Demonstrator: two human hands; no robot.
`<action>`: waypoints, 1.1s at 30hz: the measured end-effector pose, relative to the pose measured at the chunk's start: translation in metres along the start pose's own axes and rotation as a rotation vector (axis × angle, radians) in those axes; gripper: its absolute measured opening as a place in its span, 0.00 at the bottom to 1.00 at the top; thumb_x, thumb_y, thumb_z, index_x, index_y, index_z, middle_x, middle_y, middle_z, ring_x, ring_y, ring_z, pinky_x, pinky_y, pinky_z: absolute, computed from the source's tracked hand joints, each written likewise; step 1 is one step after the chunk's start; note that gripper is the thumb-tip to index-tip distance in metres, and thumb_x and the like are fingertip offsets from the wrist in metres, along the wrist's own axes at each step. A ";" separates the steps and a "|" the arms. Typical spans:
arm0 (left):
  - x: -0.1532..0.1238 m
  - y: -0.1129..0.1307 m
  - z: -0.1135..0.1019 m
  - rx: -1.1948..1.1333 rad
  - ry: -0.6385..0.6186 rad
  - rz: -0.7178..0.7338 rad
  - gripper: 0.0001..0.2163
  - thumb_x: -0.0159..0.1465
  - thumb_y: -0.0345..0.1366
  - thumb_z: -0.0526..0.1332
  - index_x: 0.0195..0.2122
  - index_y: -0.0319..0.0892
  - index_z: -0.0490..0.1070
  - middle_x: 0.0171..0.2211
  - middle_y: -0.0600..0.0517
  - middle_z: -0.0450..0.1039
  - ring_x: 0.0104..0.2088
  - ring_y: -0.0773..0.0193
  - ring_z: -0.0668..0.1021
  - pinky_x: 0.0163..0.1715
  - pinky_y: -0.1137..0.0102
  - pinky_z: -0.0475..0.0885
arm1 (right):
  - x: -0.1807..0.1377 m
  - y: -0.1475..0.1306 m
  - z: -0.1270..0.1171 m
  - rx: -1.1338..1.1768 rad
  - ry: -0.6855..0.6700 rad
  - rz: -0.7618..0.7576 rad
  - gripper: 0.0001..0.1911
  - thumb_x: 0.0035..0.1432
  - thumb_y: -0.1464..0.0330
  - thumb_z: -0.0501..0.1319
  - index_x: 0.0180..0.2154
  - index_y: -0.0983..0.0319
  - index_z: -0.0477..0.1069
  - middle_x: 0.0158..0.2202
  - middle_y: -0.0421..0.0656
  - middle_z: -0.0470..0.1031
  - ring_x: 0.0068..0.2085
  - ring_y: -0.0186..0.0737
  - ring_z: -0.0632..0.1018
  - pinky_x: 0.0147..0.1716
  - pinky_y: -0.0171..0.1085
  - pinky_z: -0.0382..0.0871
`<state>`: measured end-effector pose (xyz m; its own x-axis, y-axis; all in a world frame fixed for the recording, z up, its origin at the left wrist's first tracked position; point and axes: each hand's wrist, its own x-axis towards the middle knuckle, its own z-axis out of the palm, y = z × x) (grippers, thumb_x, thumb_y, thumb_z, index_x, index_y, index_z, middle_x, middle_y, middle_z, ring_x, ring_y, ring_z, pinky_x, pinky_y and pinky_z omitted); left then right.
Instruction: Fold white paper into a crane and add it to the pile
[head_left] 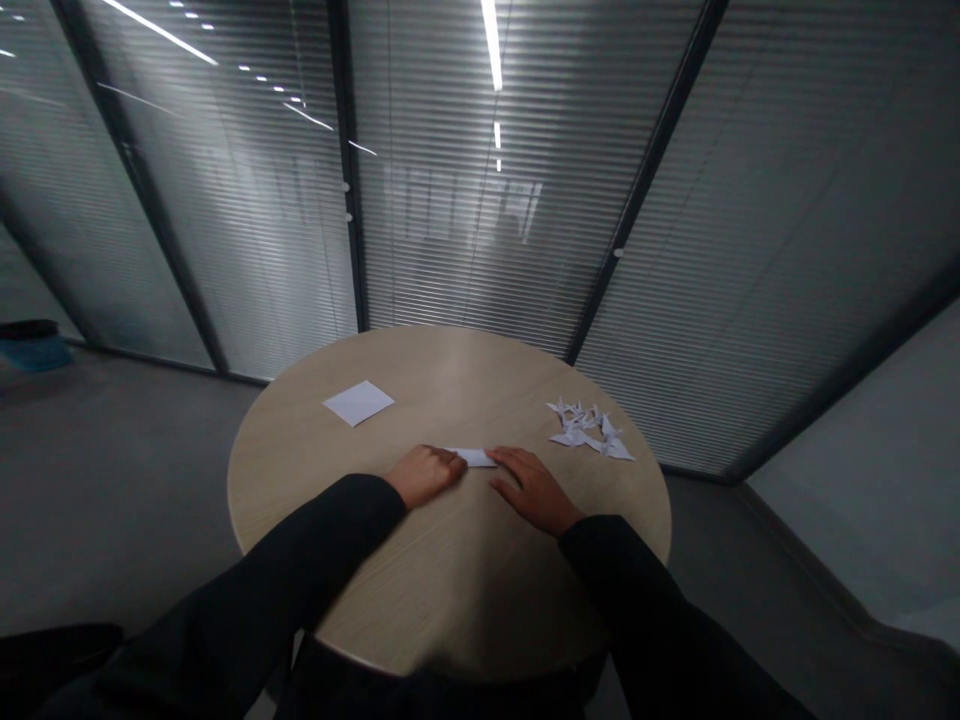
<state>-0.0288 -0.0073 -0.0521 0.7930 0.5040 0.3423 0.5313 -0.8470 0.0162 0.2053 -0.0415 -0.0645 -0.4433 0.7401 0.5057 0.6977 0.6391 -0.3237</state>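
A narrow folded strip of white paper (474, 457) lies on the round wooden table (450, 375), near its middle. My left hand (425, 475) is curled over the strip's left end, and my right hand (534, 490) lies flat with its fingertips at the right end. A square sheet of white paper (358, 402) rests farther back on the left. On the right lies a loose heap of white origami cranes (590, 430), apart from both hands.
Glass partitions with slatted blinds (465, 200) curve around the far side of the table. The table edge is close on both sides, with a grey floor (127, 470) beyond it. A blue and black object (34, 345) sits on the floor at far left.
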 end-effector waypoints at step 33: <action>0.018 -0.029 -0.005 -1.401 0.460 -0.763 0.12 0.54 0.39 0.66 0.31 0.33 0.74 0.32 0.39 0.78 0.32 0.60 0.79 0.32 0.66 0.73 | 0.047 0.016 -0.007 0.979 0.409 0.647 0.17 0.45 0.53 0.65 0.25 0.61 0.70 0.24 0.40 0.71 0.28 0.38 0.70 0.27 0.35 0.61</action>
<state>-0.0316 0.0254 -0.0418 0.2090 0.9742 0.0855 -0.1342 -0.0580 0.9893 0.1994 0.0022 -0.0399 0.1559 0.9700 0.1863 -0.0681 0.1988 -0.9777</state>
